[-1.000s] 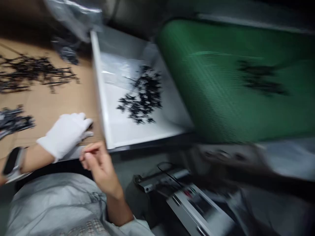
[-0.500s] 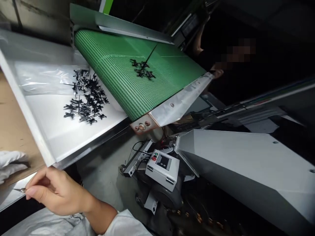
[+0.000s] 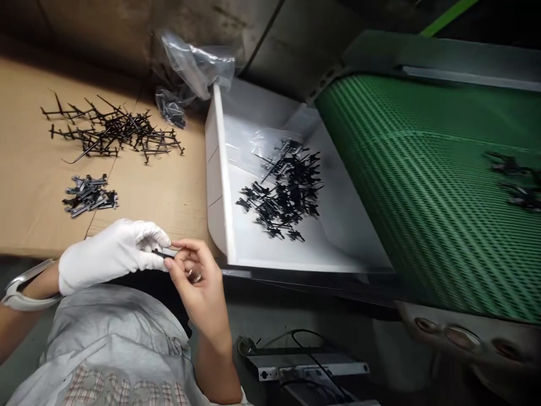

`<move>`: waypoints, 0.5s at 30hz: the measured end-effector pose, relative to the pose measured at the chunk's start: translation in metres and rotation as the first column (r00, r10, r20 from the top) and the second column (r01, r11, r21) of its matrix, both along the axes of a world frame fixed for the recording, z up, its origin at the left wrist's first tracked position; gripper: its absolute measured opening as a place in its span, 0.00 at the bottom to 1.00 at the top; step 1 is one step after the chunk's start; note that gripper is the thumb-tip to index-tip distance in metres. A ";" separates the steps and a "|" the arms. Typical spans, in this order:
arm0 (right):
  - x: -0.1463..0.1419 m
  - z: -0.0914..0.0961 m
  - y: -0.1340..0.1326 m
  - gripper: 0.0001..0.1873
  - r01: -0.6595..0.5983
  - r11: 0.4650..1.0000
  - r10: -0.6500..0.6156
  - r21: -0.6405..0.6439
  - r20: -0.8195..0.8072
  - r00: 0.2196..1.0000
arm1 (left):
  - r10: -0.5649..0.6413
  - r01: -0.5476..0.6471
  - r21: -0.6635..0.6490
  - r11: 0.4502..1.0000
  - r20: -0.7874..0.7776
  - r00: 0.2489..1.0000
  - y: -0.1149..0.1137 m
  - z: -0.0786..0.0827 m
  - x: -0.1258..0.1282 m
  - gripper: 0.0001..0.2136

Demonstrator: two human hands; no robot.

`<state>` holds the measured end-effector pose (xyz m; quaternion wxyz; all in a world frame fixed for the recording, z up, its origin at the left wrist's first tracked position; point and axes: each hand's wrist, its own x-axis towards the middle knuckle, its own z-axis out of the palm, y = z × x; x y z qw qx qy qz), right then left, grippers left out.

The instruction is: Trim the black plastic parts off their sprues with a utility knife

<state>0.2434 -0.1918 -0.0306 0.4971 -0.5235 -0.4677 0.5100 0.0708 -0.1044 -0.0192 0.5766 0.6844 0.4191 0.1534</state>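
Left hand (image 3: 112, 254), in a white glove, fingers curled in and fingertips pinched on one end of a small black part (image 3: 163, 254); right hand (image 3: 198, 279), bare, thumb and forefinger closed on the other end, remaining fingers loosely bent; we cannot make out the part's shape, since it is too small and mostly covered.

The part is held between both hands, just off the near edge of the cardboard sheet (image 3: 169, 192) and above the person's grey top.

On the cardboard we note a spread pile of thin black sprues (image 3: 114, 129) at the far side; a smaller heap of cut pieces (image 3: 89, 194) nearer the left hand; both well apart from the hands.

White tray (image 3: 222, 186) just right of the cardboard, with a heap of black moulded parts (image 3: 283, 192) lying on its floor; green conveyor belt (image 3: 422, 186) beside the tray, carrying a few blurred black parts (image 3: 513, 180); clear plastic bag (image 3: 198, 62) at the tray's far corner.
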 end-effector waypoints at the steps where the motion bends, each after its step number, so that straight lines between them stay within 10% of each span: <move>1: -0.001 -0.001 0.000 0.05 -0.006 1.000 0.006 -0.009 -0.002 1.000 | 0.037 -0.036 -0.042 0.998 0.018 0.999 -0.001 0.003 0.000 0.16; 7: -0.013 -0.009 -0.004 0.11 0.178 0.979 -0.179 0.095 -0.003 0.984 | 0.296 -0.218 -0.291 0.932 0.259 0.919 -0.012 0.003 0.010 0.19; 15: 0.005 -0.005 -0.017 0.23 -0.096 0.979 0.070 0.177 0.150 0.986 | 0.402 -0.407 -0.025 0.913 0.224 0.888 -0.031 -0.014 0.029 0.23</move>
